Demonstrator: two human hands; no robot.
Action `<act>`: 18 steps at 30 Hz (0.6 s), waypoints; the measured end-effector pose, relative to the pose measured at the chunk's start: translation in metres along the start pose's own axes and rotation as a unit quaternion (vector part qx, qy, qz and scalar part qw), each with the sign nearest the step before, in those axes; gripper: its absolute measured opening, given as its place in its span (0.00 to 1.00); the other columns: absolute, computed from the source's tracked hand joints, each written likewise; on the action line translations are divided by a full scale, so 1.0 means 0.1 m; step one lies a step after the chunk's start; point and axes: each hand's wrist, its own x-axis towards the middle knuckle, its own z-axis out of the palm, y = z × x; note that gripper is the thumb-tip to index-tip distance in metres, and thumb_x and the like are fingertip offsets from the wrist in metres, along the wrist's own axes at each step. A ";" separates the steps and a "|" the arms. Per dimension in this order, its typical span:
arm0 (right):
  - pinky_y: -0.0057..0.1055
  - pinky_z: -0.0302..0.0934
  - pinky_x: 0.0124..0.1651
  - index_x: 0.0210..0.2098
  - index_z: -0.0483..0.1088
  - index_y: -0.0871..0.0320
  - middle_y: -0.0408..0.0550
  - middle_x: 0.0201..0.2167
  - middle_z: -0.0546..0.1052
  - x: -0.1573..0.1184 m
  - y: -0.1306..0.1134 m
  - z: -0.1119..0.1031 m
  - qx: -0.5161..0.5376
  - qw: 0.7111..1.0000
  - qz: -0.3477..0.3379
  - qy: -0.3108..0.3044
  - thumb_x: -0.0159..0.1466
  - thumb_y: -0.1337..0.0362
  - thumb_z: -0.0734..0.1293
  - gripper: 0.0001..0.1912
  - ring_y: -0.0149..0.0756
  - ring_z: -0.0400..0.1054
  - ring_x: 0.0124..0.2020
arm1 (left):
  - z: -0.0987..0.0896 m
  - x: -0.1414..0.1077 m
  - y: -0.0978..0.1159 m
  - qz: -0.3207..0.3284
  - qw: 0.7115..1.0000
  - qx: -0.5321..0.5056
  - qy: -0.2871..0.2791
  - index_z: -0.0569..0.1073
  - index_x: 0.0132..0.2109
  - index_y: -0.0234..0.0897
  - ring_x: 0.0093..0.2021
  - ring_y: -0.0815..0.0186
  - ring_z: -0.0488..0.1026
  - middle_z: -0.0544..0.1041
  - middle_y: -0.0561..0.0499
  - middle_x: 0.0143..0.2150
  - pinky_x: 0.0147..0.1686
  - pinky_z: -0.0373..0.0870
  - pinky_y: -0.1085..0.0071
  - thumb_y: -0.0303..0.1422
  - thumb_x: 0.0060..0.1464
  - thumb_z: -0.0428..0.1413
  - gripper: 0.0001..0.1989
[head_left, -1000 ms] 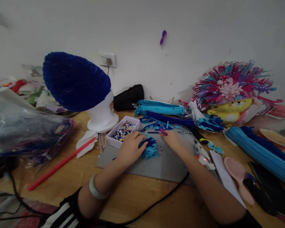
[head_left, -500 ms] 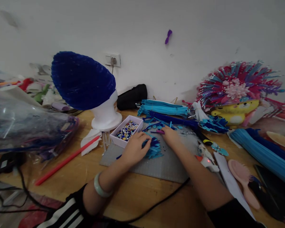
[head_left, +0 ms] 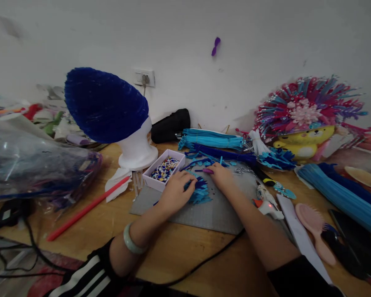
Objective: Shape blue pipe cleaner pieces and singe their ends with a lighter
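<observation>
My left hand (head_left: 177,192) is closed on the blue fuzzy piece (head_left: 200,190), whose spiky light and dark blue strips spread to the right of its fingers. My right hand (head_left: 220,175) pinches a small purple tool (head_left: 207,170) with a thin dark tip that points left. Both hands are over the grey board (head_left: 210,216). Just behind and left of my left hand is a white box (head_left: 154,184) of mixed beads. Cut blue strips lie behind the hands.
A blue cap on a white foam head (head_left: 137,150) stands back left. Nearby lie a red stick (head_left: 88,209), a glue gun (head_left: 270,209), a pink hairbrush (head_left: 315,231) and blue bundles (head_left: 212,139). A black cable crosses the table's front.
The camera view has shifted slightly. Both hands keep nearly the same place and hold; no object has plainly moved.
</observation>
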 end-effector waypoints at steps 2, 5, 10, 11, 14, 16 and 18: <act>0.31 0.62 0.48 0.56 0.74 0.50 0.53 0.55 0.72 0.01 0.01 0.04 0.006 1.000 -0.001 0.000 0.70 0.64 0.58 0.20 0.41 0.71 0.50 | -0.01 0.00 0.01 -0.002 1.000 0.001 -0.004 0.77 0.38 0.39 0.41 0.59 0.76 0.80 0.48 0.38 0.45 0.71 0.61 0.27 0.61 0.52 0.09; 0.32 0.62 0.47 0.55 0.75 0.51 0.53 0.53 0.73 0.04 0.00 0.07 0.007 1.000 0.000 0.000 0.71 0.64 0.57 0.19 0.42 0.71 0.50 | -0.01 0.00 0.02 -0.001 1.000 0.001 -0.010 0.77 0.38 0.38 0.41 0.59 0.76 0.80 0.47 0.38 0.45 0.71 0.61 0.27 0.61 0.51 0.09; 0.33 0.63 0.46 0.53 0.75 0.53 0.55 0.53 0.73 0.04 -0.04 0.04 -0.005 1.000 0.016 -0.004 0.72 0.62 0.57 0.18 0.44 0.71 0.50 | -0.02 0.00 0.02 0.000 1.000 0.001 -0.008 0.77 0.38 0.38 0.42 0.58 0.76 0.80 0.47 0.39 0.46 0.70 0.60 0.27 0.61 0.51 0.09; 0.33 0.63 0.46 0.53 0.75 0.54 0.55 0.53 0.73 0.03 -0.05 0.03 -0.010 1.000 0.020 -0.007 0.72 0.62 0.58 0.17 0.44 0.71 0.50 | -0.02 0.01 0.02 -0.001 1.000 0.000 -0.009 0.77 0.38 0.38 0.42 0.58 0.76 0.80 0.47 0.39 0.46 0.70 0.61 0.27 0.61 0.51 0.09; 0.33 0.63 0.46 0.52 0.75 0.54 0.55 0.54 0.72 0.04 -0.06 0.03 -0.019 0.999 0.032 -0.014 0.71 0.63 0.58 0.17 0.44 0.72 0.49 | -0.02 0.01 0.03 -0.004 1.000 -0.001 -0.008 0.76 0.38 0.38 0.42 0.59 0.76 0.80 0.48 0.38 0.45 0.70 0.61 0.26 0.60 0.51 0.09; 0.33 0.63 0.45 0.52 0.75 0.56 0.57 0.54 0.71 0.05 -0.06 0.04 -0.018 0.999 0.041 -0.012 0.70 0.66 0.59 0.16 0.44 0.73 0.47 | -0.02 0.01 0.02 -0.004 1.000 0.001 -0.007 0.76 0.37 0.38 0.42 0.59 0.76 0.80 0.47 0.38 0.45 0.70 0.61 0.26 0.60 0.51 0.09; 0.33 0.63 0.44 0.49 0.76 0.58 0.58 0.54 0.71 0.06 -0.06 0.05 -0.003 0.999 0.050 0.002 0.68 0.69 0.60 0.15 0.44 0.74 0.45 | -0.02 0.01 0.02 -0.005 1.000 0.002 -0.007 0.76 0.37 0.38 0.41 0.59 0.76 0.80 0.48 0.37 0.44 0.70 0.62 0.26 0.60 0.51 0.09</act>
